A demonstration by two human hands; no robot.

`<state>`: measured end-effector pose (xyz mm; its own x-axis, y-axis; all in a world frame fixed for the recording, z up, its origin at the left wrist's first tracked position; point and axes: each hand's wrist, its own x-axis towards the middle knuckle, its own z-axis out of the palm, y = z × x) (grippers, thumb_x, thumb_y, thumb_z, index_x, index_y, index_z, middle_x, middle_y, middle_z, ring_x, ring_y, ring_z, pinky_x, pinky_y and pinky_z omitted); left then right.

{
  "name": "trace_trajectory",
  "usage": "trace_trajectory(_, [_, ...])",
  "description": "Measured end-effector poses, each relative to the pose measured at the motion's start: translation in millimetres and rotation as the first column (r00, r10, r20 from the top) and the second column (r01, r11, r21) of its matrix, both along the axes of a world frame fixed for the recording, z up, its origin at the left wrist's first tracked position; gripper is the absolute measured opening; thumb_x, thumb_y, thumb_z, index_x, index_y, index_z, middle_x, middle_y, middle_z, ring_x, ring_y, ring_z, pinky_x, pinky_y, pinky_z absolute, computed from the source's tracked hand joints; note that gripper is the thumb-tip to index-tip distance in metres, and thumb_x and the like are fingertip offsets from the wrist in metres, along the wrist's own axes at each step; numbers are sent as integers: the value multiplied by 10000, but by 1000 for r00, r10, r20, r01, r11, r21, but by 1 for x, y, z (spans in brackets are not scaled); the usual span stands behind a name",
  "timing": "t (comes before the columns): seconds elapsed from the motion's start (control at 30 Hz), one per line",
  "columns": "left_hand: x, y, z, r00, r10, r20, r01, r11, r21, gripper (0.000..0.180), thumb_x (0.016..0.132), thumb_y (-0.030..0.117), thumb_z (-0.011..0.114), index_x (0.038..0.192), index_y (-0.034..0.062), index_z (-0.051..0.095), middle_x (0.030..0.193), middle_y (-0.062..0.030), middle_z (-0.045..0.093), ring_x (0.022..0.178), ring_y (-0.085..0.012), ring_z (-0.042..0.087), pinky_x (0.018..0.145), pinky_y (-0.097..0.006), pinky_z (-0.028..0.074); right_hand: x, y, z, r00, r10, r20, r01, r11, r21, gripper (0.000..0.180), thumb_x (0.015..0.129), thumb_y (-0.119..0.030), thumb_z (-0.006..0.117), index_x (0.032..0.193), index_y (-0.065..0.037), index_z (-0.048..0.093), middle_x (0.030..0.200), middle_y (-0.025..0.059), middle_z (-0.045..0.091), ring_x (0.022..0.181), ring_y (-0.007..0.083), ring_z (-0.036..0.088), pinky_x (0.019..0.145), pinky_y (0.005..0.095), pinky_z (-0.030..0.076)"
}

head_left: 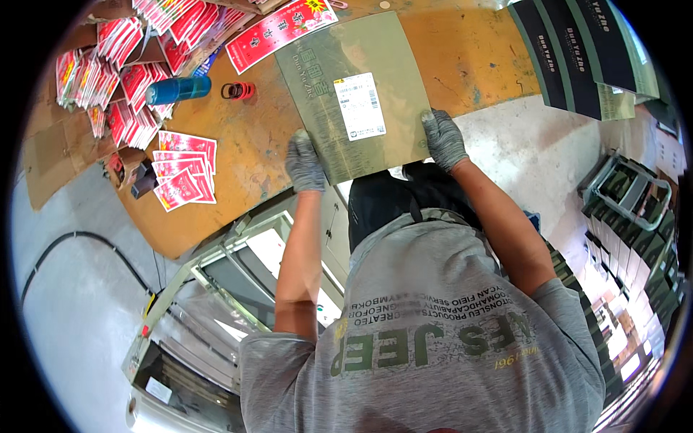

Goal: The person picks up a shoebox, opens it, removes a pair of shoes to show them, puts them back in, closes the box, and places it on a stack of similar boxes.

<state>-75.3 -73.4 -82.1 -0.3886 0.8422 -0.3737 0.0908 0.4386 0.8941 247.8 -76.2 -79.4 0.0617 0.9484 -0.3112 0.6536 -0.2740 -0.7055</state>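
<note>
A flat olive-green box point(310, 108) lies at the table's near edge, its shiny surface looking like clear film. On its face is a white printed label point(361, 105). My left hand point(304, 163), in a grey work glove, grips the box's left side near the lower corner. The right side is held by my right hand point(443, 140), gloved the same way. Both sets of fingers are closed at the edges, partly hidden by the box. Under its upper left edge or against it lies a red printed strip point(278, 35).
The worn wooden table point(476, 58) carries bundles of red cards point(137, 86), a fanned set of red cards point(186, 173), a blue bottle point(178, 90) and a red-and-black ring-shaped thing point(238, 90). Dark green boxes point(570, 58) stand at the far right. A metal-framed machine point(238, 263) sits below left.
</note>
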Motion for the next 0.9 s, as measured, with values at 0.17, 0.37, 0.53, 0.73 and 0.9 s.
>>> trace_trajectory(0.17, [53, -1, 39, 874, -192, -447, 53, 951, -305, 652, 1056, 549, 366, 1144, -26, 659, 1042, -252, 709, 941, -400, 665, 877, -444, 501, 6, 3, 1, 997, 9, -75, -5, 999, 54, 535, 1043, -480, 418, 1200, -10, 620, 1113, 273, 613, 1065, 451, 587, 925, 506, 467])
trace_trajectory(0.37, [53, -5, 21, 856, -131, -500, -8, 964, -267, 770, 986, 693, 367, 1028, 3, 705, 970, -252, 721, 936, -438, 677, 825, -483, 515, 14, 5, -7, 988, 47, -146, -39, 998, 57, 542, 1021, -497, 481, 1279, -40, 618, 1166, 258, 622, 1108, 434, 586, 957, 476, 472])
trace_trajectory(0.53, [59, -8, 27, 850, -154, -504, 2, 957, -288, 753, 993, 676, 389, 1058, -3, 708, 957, -231, 731, 916, -412, 687, 814, -448, 523, 16, 1, -7, 958, 19, -286, -12, 1000, 26, 556, 1006, -497, 515, 1318, -48, 612, 1188, 244, 631, 1125, 382, 596, 980, 439, 468])
trace_trajectory(0.73, [43, -4, 19, 931, -95, -353, 17, 976, -219, 722, 1028, 593, 403, 1159, -67, 664, 1117, -174, 734, 982, -308, 695, 834, -386, 519, 2, 6, -14, 714, -93, -694, 79, 995, -52, 669, 912, -437, 666, 1427, -37, 512, 1318, 190, 587, 1228, 284, 555, 1035, 389, 441])
trace_trajectory(0.9, [15, -7, 20, -61, -642, -765, 553, 616, -561, 404, 937, 429, 598, 1109, 78, 699, 1068, -101, 716, 1016, -248, 678, 873, -354, 528, -2, 21, 85, 873, 47, -486, -171, 962, -214, 1050, 691, -384, 877, 1538, -43, 357, 1472, 192, 504, 1349, 317, 478, 1130, 411, 379])
